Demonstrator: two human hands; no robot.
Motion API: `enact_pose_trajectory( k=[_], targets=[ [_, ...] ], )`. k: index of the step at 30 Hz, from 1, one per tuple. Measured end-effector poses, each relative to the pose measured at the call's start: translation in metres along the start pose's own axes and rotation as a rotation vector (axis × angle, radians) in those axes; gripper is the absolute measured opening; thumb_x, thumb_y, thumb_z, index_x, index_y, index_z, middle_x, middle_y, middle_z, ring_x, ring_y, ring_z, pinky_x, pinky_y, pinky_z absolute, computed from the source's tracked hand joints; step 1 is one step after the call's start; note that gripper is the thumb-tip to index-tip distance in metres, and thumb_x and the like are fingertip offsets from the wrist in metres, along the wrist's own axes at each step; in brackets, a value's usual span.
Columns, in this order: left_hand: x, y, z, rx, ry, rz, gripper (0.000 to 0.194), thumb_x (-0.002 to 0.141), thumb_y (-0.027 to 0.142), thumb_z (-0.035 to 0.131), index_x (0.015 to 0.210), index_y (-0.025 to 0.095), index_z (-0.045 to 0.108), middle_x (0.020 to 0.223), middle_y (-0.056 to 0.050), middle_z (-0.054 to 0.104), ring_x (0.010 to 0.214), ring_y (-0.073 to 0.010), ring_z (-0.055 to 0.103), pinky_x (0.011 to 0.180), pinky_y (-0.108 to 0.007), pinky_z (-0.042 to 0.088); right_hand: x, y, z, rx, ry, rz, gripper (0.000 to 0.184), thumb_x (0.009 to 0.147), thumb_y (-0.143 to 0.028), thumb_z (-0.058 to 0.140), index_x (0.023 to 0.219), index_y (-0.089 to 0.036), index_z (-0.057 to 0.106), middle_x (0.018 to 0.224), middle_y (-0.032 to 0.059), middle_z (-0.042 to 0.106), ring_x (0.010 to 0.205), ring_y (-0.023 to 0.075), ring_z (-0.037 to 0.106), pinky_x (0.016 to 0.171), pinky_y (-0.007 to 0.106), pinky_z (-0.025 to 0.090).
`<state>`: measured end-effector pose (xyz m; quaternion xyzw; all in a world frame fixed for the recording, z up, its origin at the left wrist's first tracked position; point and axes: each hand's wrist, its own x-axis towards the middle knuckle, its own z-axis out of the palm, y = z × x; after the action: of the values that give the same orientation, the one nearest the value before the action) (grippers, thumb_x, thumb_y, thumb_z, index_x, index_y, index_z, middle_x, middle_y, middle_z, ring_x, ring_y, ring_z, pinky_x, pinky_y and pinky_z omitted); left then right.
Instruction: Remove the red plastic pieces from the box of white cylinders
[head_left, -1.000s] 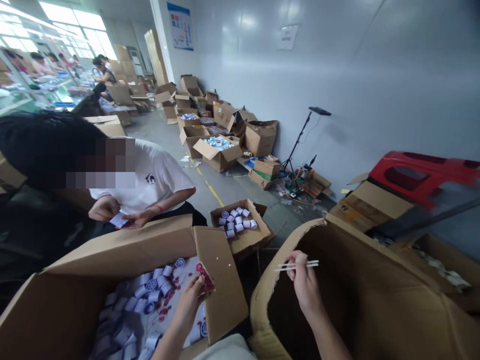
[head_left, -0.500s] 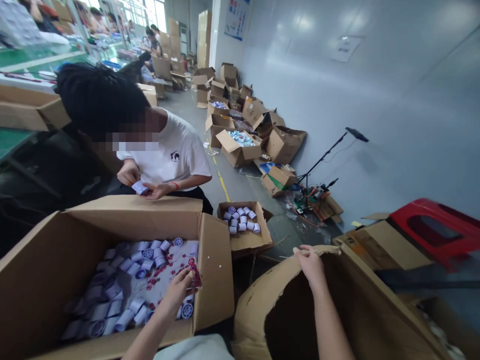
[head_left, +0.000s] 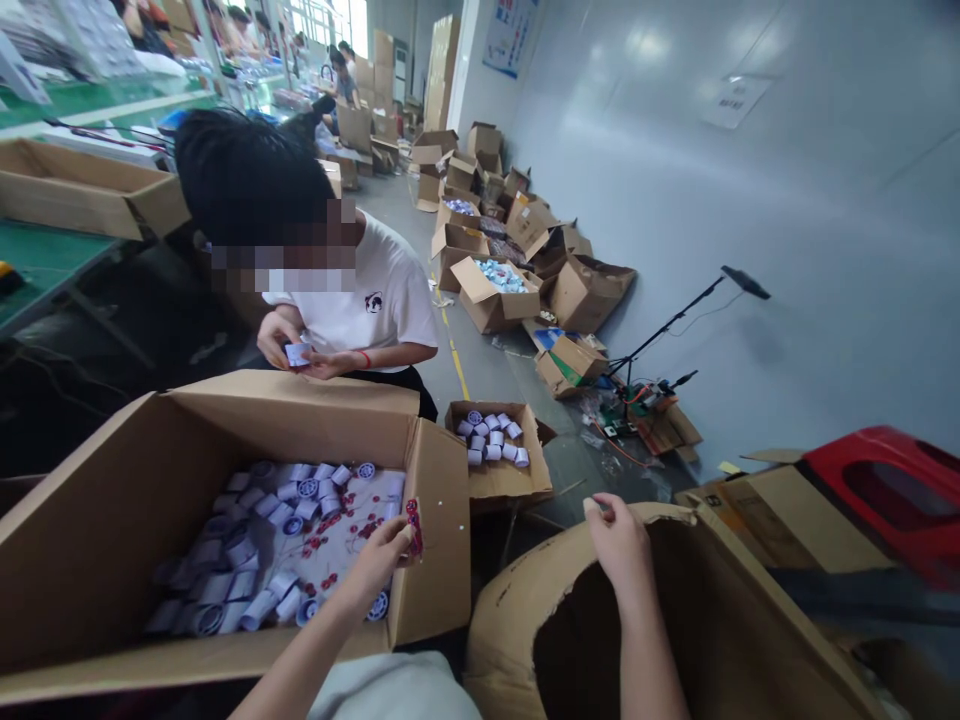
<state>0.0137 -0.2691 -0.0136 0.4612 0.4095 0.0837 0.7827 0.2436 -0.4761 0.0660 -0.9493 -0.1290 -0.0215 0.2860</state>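
While a small red piece (head_left: pixel 413 526), presumably light, stiff and best gripped by its edges, is pinched in the left hand (head_left: pixel 388 550) above the box (head_left: pixel 315 422) of white cylinders (head_left: pixel 259 609), whether anything is held in the right hand (head_left: pixel 619 540), near the carton rim (head_left: pixel 551 592), cannot be told

Daylight glares white through the far windows (head_left: pixel 356 22), and soft reflections streak the glossy wall (head_left: pixel 750 200). The inside of the carton (head_left: pixel 502 620) at lower right falls into deep shadow, while wide-angle stretch warps the edges (the red plastic piece (head_left: pixel 904 543) at far right looks smeared).
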Motion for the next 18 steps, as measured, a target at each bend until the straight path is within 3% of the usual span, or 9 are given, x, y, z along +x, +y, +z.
enact_pose_trajectory(
  k=[6,10,14,18],
  targets=[
    [-0.007,0.009,0.018,0.031,-0.154,0.078,0.051,0.056,0.059,0.073,0.084,0.016,0.069,0.079,-0.004,0.069,0.074,-0.0174,0.059,0.068,-0.027,0.049,-0.036,-0.044,0.019,0.337,-0.379,-0.130,0.035,0.073,-0.048,0.050,0.085,-0.019,0.066,0.082,0.0069,0.066,0.072,0.0199,0.059,0.071,0.032,0.048],
    [-0.019,0.022,0.032,0.010,-0.255,0.195,0.057,0.061,0.061,0.071,0.096,0.015,0.068,0.098,-0.009,0.069,0.087,-0.0207,0.060,0.071,-0.026,0.049,-0.068,-0.080,0.030,0.464,-0.598,-0.229,0.031,0.081,-0.043,0.048,0.087,-0.019,0.067,0.083,0.0051,0.066,0.072,0.0178,0.059,0.068,0.027,0.047],
    [-0.027,0.030,0.037,0.011,-0.274,0.303,0.052,0.067,0.055,0.070,0.101,0.016,0.067,0.108,-0.012,0.068,0.099,-0.0237,0.060,0.082,-0.028,0.049,-0.082,-0.096,0.042,0.519,-0.624,-0.344,0.028,0.085,-0.039,0.047,0.084,-0.019,0.066,0.084,0.0051,0.067,0.076,0.0175,0.060,0.068,0.026,0.047],
    [-0.028,0.030,0.033,0.087,-0.262,0.355,0.042,0.070,0.048,0.070,0.095,0.014,0.069,0.093,-0.009,0.070,0.081,-0.0199,0.062,0.076,-0.028,0.050,-0.084,-0.101,0.054,0.540,-0.557,-0.351,0.025,0.085,-0.038,0.049,0.081,-0.018,0.064,0.078,0.0043,0.067,0.072,0.0173,0.061,0.067,0.026,0.047]
  ],
)
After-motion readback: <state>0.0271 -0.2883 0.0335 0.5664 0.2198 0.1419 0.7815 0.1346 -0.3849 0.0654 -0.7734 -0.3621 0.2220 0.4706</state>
